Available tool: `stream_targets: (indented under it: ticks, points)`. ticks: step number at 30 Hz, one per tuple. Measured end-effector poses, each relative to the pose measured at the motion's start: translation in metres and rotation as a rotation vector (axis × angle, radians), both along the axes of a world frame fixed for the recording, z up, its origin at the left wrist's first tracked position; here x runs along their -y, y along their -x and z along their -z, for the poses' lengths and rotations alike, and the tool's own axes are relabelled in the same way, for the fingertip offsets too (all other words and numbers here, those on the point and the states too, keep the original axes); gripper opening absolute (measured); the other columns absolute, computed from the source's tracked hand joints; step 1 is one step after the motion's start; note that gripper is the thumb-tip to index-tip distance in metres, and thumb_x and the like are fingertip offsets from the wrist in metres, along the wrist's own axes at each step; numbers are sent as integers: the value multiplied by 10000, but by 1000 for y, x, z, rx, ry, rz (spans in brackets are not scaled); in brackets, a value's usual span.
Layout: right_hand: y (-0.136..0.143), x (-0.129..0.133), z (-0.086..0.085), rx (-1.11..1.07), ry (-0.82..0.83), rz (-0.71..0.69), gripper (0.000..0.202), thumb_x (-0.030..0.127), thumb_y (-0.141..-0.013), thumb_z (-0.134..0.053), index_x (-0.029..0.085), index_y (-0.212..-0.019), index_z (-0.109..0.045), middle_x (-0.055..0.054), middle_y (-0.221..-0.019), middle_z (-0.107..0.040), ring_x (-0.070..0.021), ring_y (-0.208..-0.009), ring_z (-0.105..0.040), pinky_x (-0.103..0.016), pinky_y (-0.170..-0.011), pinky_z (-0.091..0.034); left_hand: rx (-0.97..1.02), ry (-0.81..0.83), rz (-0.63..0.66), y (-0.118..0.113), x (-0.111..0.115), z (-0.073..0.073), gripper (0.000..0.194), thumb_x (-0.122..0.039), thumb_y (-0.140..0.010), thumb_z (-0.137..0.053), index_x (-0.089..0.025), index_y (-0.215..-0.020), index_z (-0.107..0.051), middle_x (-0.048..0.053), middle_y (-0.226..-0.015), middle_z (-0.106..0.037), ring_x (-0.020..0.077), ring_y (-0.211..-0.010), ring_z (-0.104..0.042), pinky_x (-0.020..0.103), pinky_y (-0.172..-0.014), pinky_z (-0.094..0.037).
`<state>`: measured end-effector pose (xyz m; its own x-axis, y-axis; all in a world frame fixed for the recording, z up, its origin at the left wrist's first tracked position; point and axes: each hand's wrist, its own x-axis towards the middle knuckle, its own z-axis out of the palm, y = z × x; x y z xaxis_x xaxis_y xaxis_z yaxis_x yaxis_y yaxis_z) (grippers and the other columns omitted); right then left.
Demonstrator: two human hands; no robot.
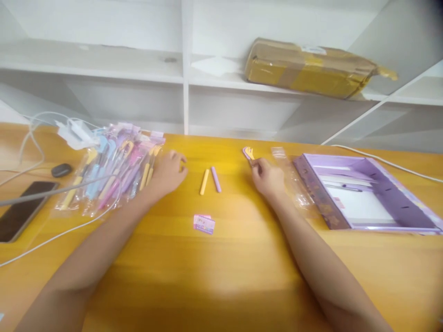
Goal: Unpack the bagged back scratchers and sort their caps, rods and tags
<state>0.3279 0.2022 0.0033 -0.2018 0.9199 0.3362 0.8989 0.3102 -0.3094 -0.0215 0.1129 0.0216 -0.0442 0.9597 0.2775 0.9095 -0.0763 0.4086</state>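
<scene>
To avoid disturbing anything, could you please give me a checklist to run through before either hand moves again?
1. Right hand has a grip on the yellow-and-purple piece: ok.
2. Left hand free: ok, nothing shows in it.
3. Yellow stick and purple stick apart: ok.
4. Small cards laid separately: not ok, they overlap.
5. Grey cable clear of the wrapped pile: not ok, it crosses over it.
6. Every wrapper in the pile sealed: cannot tell, glare and overlap hide it.

Near the left hand (171,173) lies a pile of bagged utensils (114,166) on the worktop (221,272); the right hand (268,175) holds a small fork-like piece (248,153), left of an open purple box (367,193).
</scene>
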Motion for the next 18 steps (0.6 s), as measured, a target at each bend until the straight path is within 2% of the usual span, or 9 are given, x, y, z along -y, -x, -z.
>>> stream_targets:
  ticks: [3, 7, 11, 16, 18]
  points:
    - [2, 2, 7, -4, -25, -43, 280, 282, -1014, -472, 191, -1090, -725, -126, -1098, -803, -258, -935, -738, -310, -788, -466, -333, 47, -196, 34, -4, -10, 294, -251, -919, -620, -129, -1186, -630, 227, -1254, -619, 446, -1288, -542, 574, -1108, -443]
    - [0, 1, 10, -6, -24, -45, 280, 280, -1004, -475, 193, -1089, -727, -121, -1092, -807, -257, -921, -738, -312, -796, -475, -429, 102, -318, 53, -2, -9, 463, -300, -896, -649, -58, -1284, -579, 305, -1311, -593, 499, -1337, -486, 575, -1077, -433]
    - [-1, 0, 10, -14, -27, -36, 284, 282, -998, -474, 190, -1080, -730, -131, -1067, -808, -263, -914, -738, -315, -794, -478, -516, 148, -346, 51, -1, -9, 523, -401, -915, -640, -46, -1295, -587, 310, -1296, -600, 498, -1321, -473, 541, -1006, -480]
    - [0, 2, 10, -16, -28, -43, 295, 291, -998, -463, 190, -1065, -733, -128, -1023, -808, -256, -890, -730, -308, -773, -472, -564, 87, -342, 49, -1, -11, 396, -238, -917, -548, -62, -1262, -632, 300, -1295, -599, 476, -1287, -488, 514, -944, -489]
    - [0, 2, 10, -21, -27, -51, 295, 292, -1001, -461, 189, -1059, -732, -126, -1017, -807, -255, -883, -730, -309, -768, -464, -542, 81, -321, 51, -1, -11, 365, -238, -934, -527, -64, -1224, -664, 296, -1283, -605, 483, -1303, -479, 531, -972, -472]
